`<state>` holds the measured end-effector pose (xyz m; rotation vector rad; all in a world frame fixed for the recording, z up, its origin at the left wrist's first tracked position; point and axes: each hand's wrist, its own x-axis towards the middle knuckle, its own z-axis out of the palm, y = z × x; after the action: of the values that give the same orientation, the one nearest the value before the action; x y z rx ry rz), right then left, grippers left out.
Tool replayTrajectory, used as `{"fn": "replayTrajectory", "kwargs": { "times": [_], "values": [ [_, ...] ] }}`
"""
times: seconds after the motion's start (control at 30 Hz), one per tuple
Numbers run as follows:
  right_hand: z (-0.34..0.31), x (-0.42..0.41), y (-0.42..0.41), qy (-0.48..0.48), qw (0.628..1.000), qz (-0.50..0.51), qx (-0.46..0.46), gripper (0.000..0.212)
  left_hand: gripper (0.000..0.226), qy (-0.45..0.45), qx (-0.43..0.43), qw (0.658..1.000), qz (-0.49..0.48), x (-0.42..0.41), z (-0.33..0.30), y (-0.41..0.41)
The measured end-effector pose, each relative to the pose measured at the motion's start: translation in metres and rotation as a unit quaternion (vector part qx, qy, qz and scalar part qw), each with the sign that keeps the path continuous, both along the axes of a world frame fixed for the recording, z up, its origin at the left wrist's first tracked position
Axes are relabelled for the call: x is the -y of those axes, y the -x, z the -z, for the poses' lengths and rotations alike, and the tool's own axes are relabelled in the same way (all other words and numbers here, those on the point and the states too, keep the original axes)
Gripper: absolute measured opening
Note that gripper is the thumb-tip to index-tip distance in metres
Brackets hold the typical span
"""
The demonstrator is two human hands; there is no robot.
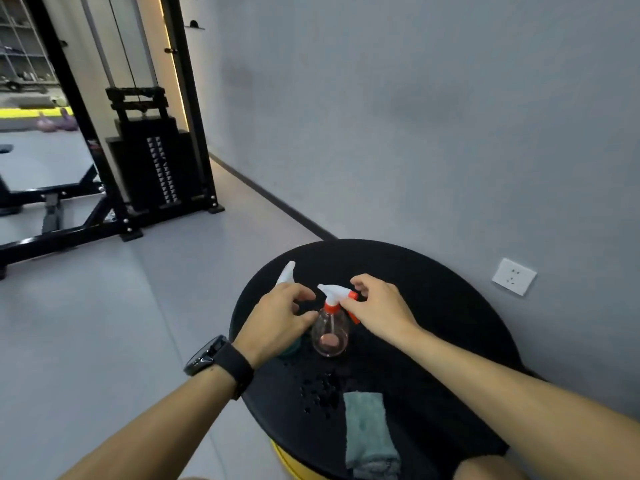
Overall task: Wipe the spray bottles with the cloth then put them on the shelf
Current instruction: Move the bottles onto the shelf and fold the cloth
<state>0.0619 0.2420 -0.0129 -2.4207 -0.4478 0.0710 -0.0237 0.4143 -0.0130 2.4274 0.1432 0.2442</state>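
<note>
Two bare forearms reach in from the lower edge of the frame toward a round black table [433, 271] set against a grey wall. One folded green cloth [369, 431] lies at the table's near edge, lower centre, untouched by either hand, with a scatter of water drops just up and left of it.

Two spray bottles can be counted. One clear spray bottle [330, 332] with a white trigger head and orange collar stands upright near the middle of the table. The right hand [379, 308] has its fingers curled at the orange nozzle end of that head; whether they truly pinch it cannot be told. The left hand [277, 318], with one black watch [214, 355] on its wrist, hovers just left of the bottle, fingers loosely bent and apart, holding nothing. A second spray bottle [286, 273] shows only its white head above the left hand, and something teal peeks out beneath that hand.

One white wall socket [514, 276] sits at the right. One black weight-stack machine [156, 161] stands at upper left.
</note>
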Motion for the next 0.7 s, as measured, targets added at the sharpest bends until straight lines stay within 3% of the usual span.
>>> {"fn": "replayTrajectory", "kwargs": {
  "times": [0.17, 0.4, 0.7],
  "values": [
    [0.019, -0.022, -0.021, 0.024, 1.0, 0.003, -0.015, 0.052, 0.024, 0.003, -0.009, 1.0, 0.001, -0.007, 0.021, -0.015],
    [0.034, -0.034, -0.035, 0.048, 0.999, 0.013, -0.017, 0.02, 0.025, 0.02, -0.024, 0.999, 0.008, -0.01, 0.034, -0.029],
    [0.02, -0.013, -0.031, 0.047, 0.999, 0.014, -0.014, 0.019, 0.028, 0.011, -0.022, 1.0, 0.019, -0.001, 0.019, -0.029]
  ]
}}
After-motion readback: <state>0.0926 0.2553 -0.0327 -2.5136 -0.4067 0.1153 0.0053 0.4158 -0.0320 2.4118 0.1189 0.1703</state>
